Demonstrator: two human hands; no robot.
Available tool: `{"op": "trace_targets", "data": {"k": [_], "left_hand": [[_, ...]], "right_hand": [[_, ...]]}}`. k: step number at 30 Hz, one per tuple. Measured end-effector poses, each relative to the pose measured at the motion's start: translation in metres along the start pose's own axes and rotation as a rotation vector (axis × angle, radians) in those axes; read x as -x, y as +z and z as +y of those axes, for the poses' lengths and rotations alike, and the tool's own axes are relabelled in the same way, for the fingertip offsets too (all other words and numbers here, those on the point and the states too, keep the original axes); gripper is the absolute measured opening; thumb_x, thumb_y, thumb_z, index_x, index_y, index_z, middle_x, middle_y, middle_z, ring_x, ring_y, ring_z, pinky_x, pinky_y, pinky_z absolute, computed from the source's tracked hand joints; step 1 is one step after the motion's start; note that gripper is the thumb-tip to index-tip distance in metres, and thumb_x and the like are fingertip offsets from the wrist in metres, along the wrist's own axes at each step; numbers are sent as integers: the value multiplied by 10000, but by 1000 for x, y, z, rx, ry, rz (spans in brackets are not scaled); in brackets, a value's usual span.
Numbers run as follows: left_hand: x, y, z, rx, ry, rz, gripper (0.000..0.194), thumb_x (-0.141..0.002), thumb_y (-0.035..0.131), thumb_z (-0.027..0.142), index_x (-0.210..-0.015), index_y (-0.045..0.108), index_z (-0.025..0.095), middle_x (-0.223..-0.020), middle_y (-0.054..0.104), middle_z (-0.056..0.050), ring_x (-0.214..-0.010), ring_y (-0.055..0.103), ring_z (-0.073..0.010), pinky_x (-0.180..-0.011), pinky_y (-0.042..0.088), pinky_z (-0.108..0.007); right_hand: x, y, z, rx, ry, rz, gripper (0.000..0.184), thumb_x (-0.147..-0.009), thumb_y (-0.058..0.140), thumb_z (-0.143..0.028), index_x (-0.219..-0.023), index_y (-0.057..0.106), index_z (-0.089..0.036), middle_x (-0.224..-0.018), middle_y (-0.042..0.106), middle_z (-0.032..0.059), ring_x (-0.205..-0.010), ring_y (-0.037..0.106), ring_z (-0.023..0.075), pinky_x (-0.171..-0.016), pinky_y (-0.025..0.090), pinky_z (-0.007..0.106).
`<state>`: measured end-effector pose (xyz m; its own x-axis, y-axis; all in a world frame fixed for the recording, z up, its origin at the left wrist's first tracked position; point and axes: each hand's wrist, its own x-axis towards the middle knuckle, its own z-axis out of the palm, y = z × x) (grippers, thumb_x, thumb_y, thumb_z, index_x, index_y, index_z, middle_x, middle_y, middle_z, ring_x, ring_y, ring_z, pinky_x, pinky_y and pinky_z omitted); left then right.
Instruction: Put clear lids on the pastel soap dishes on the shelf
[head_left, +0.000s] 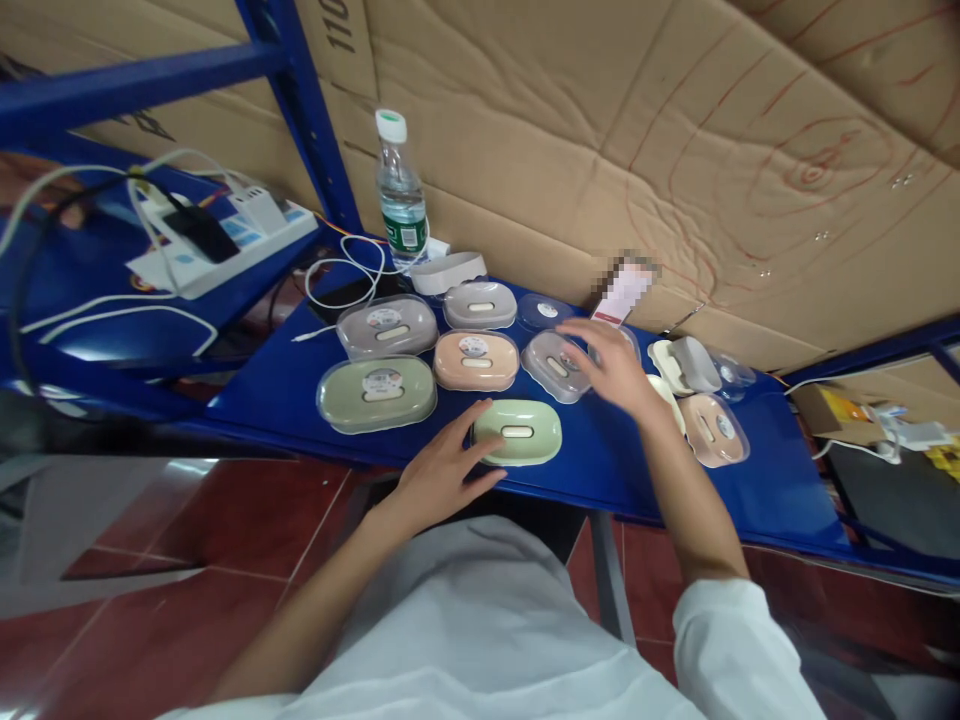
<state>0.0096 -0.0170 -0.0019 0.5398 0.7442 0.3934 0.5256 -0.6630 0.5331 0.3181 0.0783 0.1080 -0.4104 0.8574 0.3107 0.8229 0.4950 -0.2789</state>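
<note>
Near the front edge of the blue table sits a small green oval box (529, 415) with a cream slot piece in its top. My left hand (442, 470) is at its left end, fingers spread and reaching over it. Farther right, my right hand (616, 368) hovers with fingers stretched over a grey oval box (551, 372), partly covering it. Behind that lies a clear plastic lid (546, 312) with a round label. To the left are a peach box (477, 372) and a larger green box (375, 405), both under clear labelled covers.
Behind stand a water bottle (403, 205) and a leaning phone (624, 292). More grey boxes (480, 302) line the back, with a peach box (716, 430) at right. A power strip (217, 255) and white cables lie left, beside blue rack posts (304, 110). Cardboard (540, 130) walls the back.
</note>
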Motion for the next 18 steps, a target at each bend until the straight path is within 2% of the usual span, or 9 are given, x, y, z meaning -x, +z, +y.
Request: {"op": "trace_targets", "data": {"k": [2,4,7,10,13,15,18], "left_hand": [[1,-2,0,14,-46,-5,405,-1017,698,401,-1405,657,293,-1763,328,-114,-1480,574,-346,-1148,588,-494],[2,-4,-1,46,-82,-12,459,-1015,696,400,-1457,613,309,-1760,339,-108,-1493,563,-340,-1122,607,-473],[1,-5,-5,115,-98,-27,545,-1012,701,363,-1526,532,309,-1728,405,-110,-1516,544,-306,-1155,583,-441],[0,-5,-9,154,-107,-41,611,-1013,702,337,-1575,466,312,-1709,447,-107,-1511,553,-282,-1183,558,-429],[-1,-4,-10,161,-127,-61,638,-1010,709,344,-1591,447,320,-1721,437,-102,-1520,543,-287,-1183,557,-435],[-1,-3,-11,160,-137,-71,667,-1002,719,347,-1603,433,323,-1724,435,-101,-1524,538,-293,-1187,551,-445],[-2,-1,-10,157,-147,-78,715,-988,737,349,-1623,408,334,-1721,445,-91,-1525,536,-295,-1198,540,-456]], "right_hand": [[-49,8,30,76,82,-150,432,-1084,621,-364,-1483,633,-199,-1552,642,99,-1448,595,221,-1260,450,390],[-88,21,54,112,130,-229,543,-1019,734,-334,-1495,602,-109,-1543,642,154,-1398,635,230,-1229,471,375],[-118,40,79,125,155,-304,666,-908,857,-338,-1451,610,-41,-1436,716,175,-1221,733,187,-1113,542,297],[-127,49,92,122,138,-345,718,-864,875,-379,-1452,616,-60,-1390,748,141,-1123,764,143,-1028,567,233],[-127,50,95,126,111,-348,753,-802,911,-384,-1440,637,-92,-1440,721,131,-1206,743,175,-1085,562,275],[-127,44,92,136,102,-324,774,-789,923,-390,-1443,635,-94,-1470,698,143,-1287,708,206,-1150,533,309],[-116,19,72,150,97,-239,843,-830,916,-409,-1531,565,-97,-1544,627,192,-1411,625,277,-1238,480,399]]}}
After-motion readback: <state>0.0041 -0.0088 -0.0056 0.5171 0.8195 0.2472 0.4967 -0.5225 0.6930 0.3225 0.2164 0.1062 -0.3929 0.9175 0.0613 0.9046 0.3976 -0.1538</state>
